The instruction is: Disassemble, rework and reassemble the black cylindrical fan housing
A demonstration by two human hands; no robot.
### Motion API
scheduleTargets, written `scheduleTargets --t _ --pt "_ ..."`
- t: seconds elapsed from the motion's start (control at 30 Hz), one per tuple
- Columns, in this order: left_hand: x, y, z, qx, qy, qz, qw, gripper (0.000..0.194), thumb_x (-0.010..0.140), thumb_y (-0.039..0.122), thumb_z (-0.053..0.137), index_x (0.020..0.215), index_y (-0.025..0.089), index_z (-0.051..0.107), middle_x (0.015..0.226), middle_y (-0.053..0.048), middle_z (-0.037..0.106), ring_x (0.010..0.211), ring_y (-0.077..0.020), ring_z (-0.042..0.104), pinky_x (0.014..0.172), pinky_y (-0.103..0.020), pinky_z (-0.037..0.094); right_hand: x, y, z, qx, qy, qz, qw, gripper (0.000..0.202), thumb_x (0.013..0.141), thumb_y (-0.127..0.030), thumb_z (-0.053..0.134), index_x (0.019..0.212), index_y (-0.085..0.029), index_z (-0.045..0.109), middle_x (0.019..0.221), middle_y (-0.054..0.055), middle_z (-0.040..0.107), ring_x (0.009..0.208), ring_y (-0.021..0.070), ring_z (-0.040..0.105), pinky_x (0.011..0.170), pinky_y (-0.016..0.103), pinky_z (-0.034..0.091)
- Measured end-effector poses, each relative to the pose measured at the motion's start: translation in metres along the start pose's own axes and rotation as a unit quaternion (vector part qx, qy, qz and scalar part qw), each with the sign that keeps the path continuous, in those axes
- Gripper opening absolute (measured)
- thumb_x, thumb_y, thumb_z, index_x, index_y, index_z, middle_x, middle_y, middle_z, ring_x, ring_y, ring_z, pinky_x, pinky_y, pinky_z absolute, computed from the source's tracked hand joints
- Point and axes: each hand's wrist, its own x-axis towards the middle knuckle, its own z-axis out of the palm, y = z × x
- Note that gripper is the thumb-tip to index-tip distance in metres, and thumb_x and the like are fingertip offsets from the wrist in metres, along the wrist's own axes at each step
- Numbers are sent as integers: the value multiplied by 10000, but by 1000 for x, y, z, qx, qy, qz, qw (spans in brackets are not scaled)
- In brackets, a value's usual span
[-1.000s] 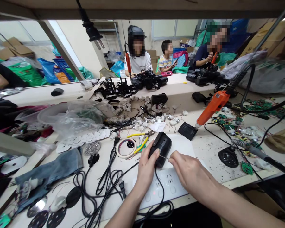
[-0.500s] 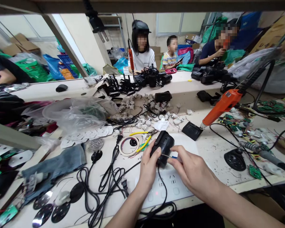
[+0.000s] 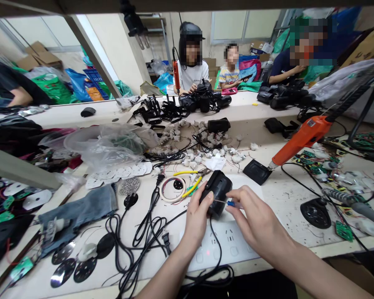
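My left hand (image 3: 198, 214) is wrapped round a black plastic housing (image 3: 220, 187) with a power cord running down from it. In my right hand (image 3: 252, 211) is a small screwdriver (image 3: 232, 204) with a blue handle, pinched between thumb and fingers. Its thin shaft lies across the housing's side toward my left thumb; where the tip sits is hard to make out. Both hands are above a white power strip (image 3: 224, 245) with a lit red light. Just behind the housing are yellow-handled pliers (image 3: 191, 189) and a roll of tape (image 3: 162, 193).
An orange electric screwdriver (image 3: 302, 139) hangs at the right, its tip by a black plastic part (image 3: 257, 171). Green circuit boards (image 3: 343, 231) lie rightward. Coiled cords (image 3: 137, 245) and a blue cloth (image 3: 81, 211) occupy the left. Several people sit across the bench.
The whole view has shifted slightly, so the bench appears farther right. The housing has turned a little in my left hand, and the screwdriver's blue handle shows more clearly.
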Motion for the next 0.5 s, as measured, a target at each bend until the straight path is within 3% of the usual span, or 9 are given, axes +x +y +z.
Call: scheduleTargets --t 0.13,0.37,0.5 --pt "0 -1 -1 16 2 3 1000 503 845 428 620 1302 219 619 1348 -80 632 1298 -300 523 1089 -451 413 -1 -1 1 -65 -39 -3 997 183 1055 -212 356 1143 -170 511 838 63 651 678 209 649 582 300 523" --pt "0 -2 0 24 -2 18 1000 484 875 440 593 1311 232 617 1341 -76 640 1267 -290 551 1060 -437 445 4 -5 -3 -53 -35 -62 996 338 960 -29 310 1198 -142 521 858 77 565 744 231 548 615 351 517" --pt "-2 -1 -3 38 -9 26 999 470 890 463 560 1301 247 624 1353 -74 630 1268 -287 550 1040 -426 464 5 -2 -4 -91 -41 -59 993 235 1026 -141 348 1189 -115 516 864 90 573 743 241 577 600 353 534"
